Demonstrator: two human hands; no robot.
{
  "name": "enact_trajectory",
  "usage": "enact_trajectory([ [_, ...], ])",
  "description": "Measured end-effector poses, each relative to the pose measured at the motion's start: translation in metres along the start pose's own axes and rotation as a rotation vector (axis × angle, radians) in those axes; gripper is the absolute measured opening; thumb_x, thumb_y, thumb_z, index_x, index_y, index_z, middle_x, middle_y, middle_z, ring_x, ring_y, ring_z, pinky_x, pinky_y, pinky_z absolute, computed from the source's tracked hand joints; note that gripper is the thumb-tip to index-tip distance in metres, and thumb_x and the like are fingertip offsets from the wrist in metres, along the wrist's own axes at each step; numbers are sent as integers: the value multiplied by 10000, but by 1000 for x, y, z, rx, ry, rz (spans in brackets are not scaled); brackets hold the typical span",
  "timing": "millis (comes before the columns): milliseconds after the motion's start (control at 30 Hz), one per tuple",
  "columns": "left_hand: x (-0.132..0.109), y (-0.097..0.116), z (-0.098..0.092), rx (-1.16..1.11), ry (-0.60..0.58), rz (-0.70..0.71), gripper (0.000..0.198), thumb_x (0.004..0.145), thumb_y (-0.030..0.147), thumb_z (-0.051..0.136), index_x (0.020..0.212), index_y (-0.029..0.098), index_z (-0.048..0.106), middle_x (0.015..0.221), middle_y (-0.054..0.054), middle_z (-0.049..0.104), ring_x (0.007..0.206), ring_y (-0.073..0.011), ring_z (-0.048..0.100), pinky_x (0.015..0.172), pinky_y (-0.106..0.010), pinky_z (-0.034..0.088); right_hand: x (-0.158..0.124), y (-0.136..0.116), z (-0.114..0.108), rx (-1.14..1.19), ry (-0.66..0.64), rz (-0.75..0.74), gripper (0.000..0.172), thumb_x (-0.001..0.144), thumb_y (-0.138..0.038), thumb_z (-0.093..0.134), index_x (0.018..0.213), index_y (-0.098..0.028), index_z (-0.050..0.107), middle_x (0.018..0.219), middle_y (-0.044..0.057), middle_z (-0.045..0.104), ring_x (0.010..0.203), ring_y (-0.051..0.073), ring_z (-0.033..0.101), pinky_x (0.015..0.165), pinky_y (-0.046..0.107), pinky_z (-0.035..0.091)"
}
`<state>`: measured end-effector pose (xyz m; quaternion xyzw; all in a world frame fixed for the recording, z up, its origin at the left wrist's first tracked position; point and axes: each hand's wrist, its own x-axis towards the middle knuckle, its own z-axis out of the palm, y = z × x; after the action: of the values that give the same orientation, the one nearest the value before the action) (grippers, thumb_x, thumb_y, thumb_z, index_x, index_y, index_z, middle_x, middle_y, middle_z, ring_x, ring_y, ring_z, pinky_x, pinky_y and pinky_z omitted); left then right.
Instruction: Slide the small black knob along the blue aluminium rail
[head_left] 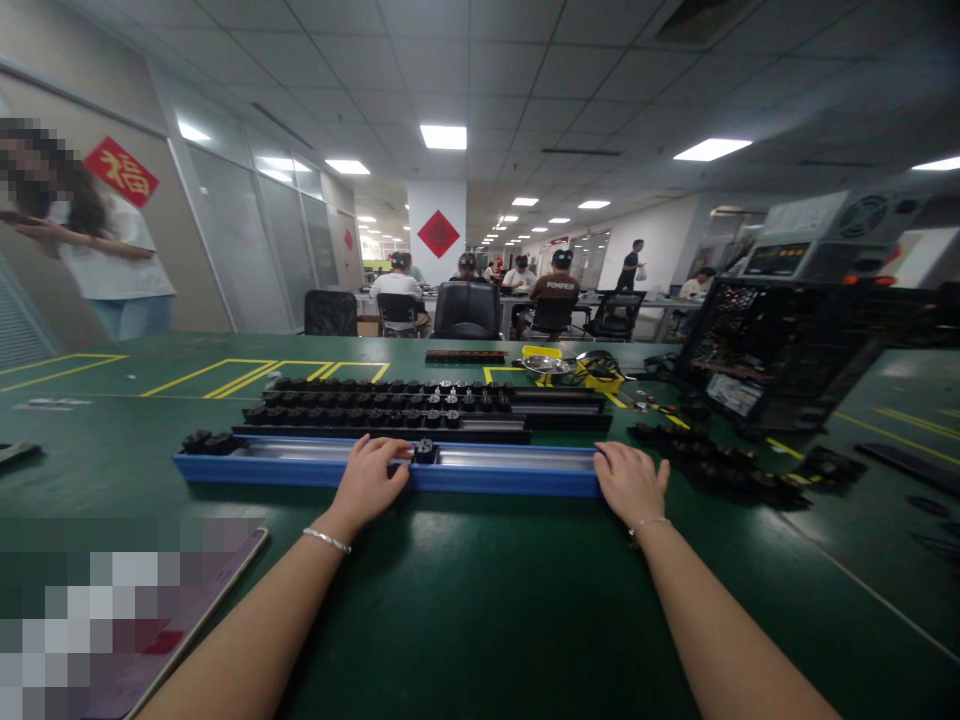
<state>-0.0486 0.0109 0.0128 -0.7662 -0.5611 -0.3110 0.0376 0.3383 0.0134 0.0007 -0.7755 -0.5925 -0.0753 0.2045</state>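
A long blue track [277,470] with a silver inner channel lies crosswise on the green table. My left hand [373,478] is over its middle, fingers curled across the top and thumb near the front wall. The fingertips are close to a small black socket module [426,452] sitting in the channel; whether they touch it I cannot tell. At the track's right end, my right hand [630,480] grips the end with fingers bent over it, the thumb standing apart. More black modules [210,443] sit at the track's left end.
Behind lie black tracks [570,421] filled with several black modules. A yellow tray [600,375] with a metal bowl [546,364], loose black parts [720,465] and an open computer case [739,350] are to the right. A pale-edged phone-like slab [202,590] lies front left. People sit beyond.
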Motion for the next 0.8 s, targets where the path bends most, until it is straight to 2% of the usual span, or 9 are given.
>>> enact_trajectory([
  [300,0,-2,1,-83,-50,8,283,748,248,452,995,221,588,1003,-33,664,996,-205,559,947,-376,392,-1,0,0,9,8,-3,439,886,-415,223,1158,-298,548,1264,17,521,1178,235,386,1019,618,113],
  [800,-1,2,-2,-80,-132,23,208,755,271,448,908,236,586,955,-16,658,916,-189,583,852,-331,434,-2,-2,-2,-8,12,-2,426,886,-394,238,1162,-304,550,1262,18,524,1165,239,396,1017,618,115],
])
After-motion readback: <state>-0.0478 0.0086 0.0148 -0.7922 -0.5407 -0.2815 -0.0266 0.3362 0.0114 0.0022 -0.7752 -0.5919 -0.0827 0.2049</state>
